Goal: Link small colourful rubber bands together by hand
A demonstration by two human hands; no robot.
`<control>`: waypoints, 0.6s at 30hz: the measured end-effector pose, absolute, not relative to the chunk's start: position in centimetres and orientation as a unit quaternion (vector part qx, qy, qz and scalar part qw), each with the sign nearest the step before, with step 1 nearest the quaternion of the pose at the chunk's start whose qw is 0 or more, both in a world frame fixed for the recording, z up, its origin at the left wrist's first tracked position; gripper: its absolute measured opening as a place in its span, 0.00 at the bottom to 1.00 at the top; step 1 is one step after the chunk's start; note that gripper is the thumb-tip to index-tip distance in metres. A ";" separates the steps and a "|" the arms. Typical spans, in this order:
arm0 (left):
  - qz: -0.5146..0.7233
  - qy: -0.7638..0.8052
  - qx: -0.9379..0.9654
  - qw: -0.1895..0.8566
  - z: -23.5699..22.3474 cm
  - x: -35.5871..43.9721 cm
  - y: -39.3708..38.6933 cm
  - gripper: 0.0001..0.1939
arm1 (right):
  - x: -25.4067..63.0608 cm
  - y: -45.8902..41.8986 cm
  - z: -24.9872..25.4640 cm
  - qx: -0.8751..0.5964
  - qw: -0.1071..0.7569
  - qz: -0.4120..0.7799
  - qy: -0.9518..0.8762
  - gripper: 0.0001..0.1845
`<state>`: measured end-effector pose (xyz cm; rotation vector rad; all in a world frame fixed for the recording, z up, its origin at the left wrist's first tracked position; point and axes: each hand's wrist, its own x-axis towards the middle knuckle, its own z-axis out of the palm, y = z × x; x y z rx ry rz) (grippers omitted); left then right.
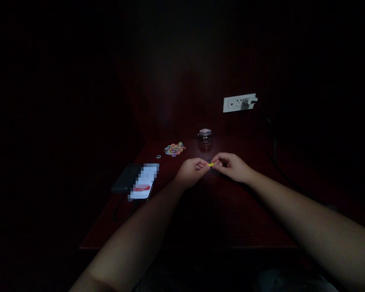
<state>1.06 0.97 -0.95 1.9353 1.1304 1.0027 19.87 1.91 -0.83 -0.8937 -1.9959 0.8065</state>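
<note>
A small yellow band (pixel 211 164), which looks like a hair tie, is pinched between my two hands above the dark red table. My left hand (pixel 192 171) grips its left end with thumb and fingers. On the other end, the thumb and fingertips of my right hand (pixel 232 166) are closed. Beyond my left hand lies a loose pile of colourful hair ties (pixel 174 149), with a single blue one (pixel 158 156) apart from it on the left. A clear round jar (pixel 205 137) with a lid stands behind my hands.
At the left table edge (pixel 93 237), a phone (pixel 144 182) with a lit, blurred screen lies against a dark flat box-like device (pixel 124 178), a cable beside them. On the back wall is a white socket plate (pixel 232 104) with a plugged-in adapter (pixel 248 101). A dark cable hangs at right.
</note>
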 end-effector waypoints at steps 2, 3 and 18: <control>0.383 0.433 0.743 0.338 -1.0 1.0 1.0 0.10 | 19.9 1.9 -0.8 -0.355 0.386 0.318 -0.790 0.12; 0.383 0.431 0.744 0.338 -1.0 1.0 1.0 0.11 | 20.0 1.9 -0.8 -0.356 0.385 0.318 -0.790 0.12; 0.397 0.402 0.758 0.325 -1.5 0.9 1.4 0.07 | 19.9 1.7 -0.6 -0.351 0.386 0.287 -0.803 0.09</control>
